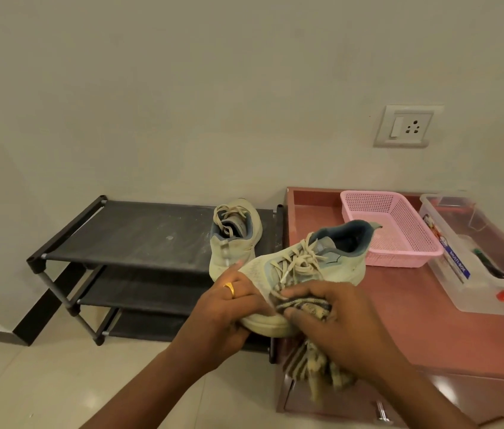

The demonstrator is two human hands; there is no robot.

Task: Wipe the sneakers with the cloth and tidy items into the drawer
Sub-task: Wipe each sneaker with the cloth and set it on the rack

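My left hand (232, 308), with a gold ring, grips the toe of a pale green sneaker (309, 261) held in the air, its heel pointing up and right. My right hand (328, 317) presses a striped, fringed cloth (309, 308) against the sneaker's side; the cloth's loose end hangs below my wrist. The second sneaker (234, 236) stands on the top shelf of the black shoe rack (139, 236), heel toward me. A drawer front with a metal knob (382, 414) shows at the bottom, under the reddish cabinet top (430, 320).
On the cabinet top stand a pink mesh basket (396, 230) and a clear plastic box (485, 258) with an orange latch and small items inside. A wall socket (406, 126) sits above. Light floor tiles lie at the lower left.
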